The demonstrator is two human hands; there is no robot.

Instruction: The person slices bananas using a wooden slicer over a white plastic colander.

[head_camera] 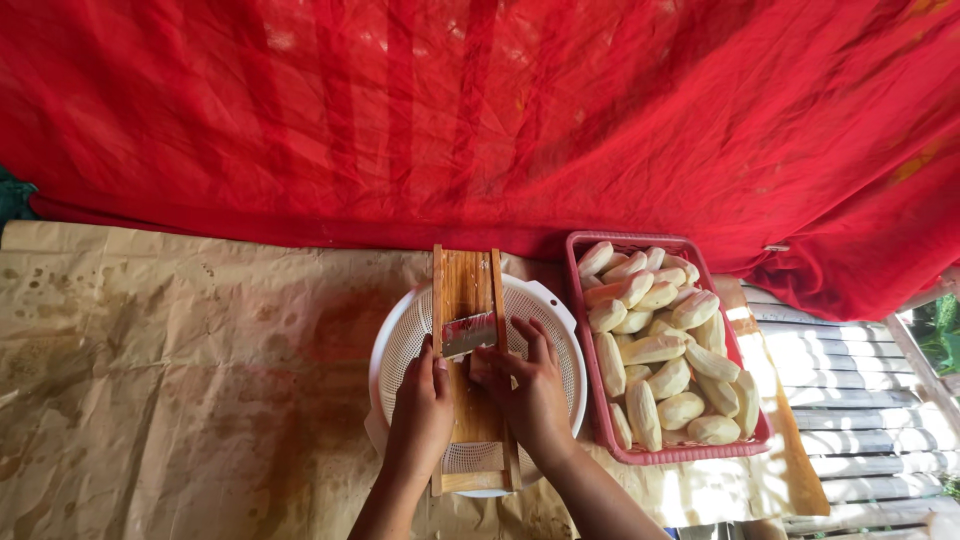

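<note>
A wooden slicer board (466,290) with a metal blade (469,333) lies across a round white strainer basket (555,325). My left hand (420,415) grips the board's left edge just below the blade. My right hand (525,385) rests on the board to the right of the blade, fingers curled down; whether it holds anything under them is hidden.
A red plastic basket (600,425) full of several peeled pale tubers (660,350) stands right of the strainer. Stained brown paper (180,370) covers the surface. A red cloth (480,110) hangs behind. Bamboo slats (860,410) show at the right.
</note>
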